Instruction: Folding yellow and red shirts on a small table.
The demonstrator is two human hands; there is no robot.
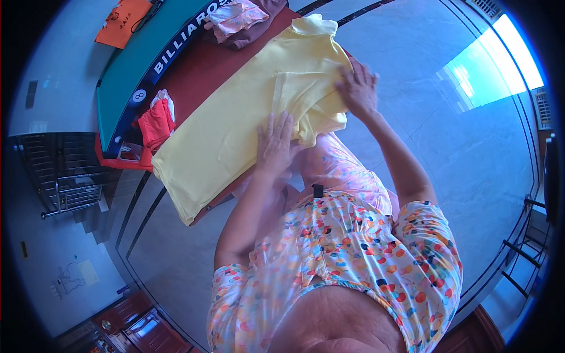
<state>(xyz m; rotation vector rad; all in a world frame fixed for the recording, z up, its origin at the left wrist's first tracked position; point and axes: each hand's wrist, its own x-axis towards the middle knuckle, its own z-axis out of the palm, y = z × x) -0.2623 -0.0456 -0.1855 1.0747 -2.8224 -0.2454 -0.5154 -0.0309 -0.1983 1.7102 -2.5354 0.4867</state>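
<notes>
A pale yellow short-sleeved shirt [234, 112] lies spread lengthwise over a reddish-brown board [190, 84]. Its collar end [315, 25] is at the upper right, and the hem hangs past the board at the lower left. One sleeve [304, 88] is folded back across the body, with creased cloth below it. My left hand [276, 143] rests palm down on the shirt's near edge, beside the folded sleeve. At the shirt's right edge, my right hand [359, 90] touches the cloth with fingers spread. Neither hand grips anything that I can see.
Behind the board stands a billiard table [128, 79] with a teal top and lettered side. A folded red garment [156, 123] lies left of the shirt. Patterned cloth [238, 20] sits at the top over dark purple fabric [260, 31]. An orange bag [121, 24] is further back.
</notes>
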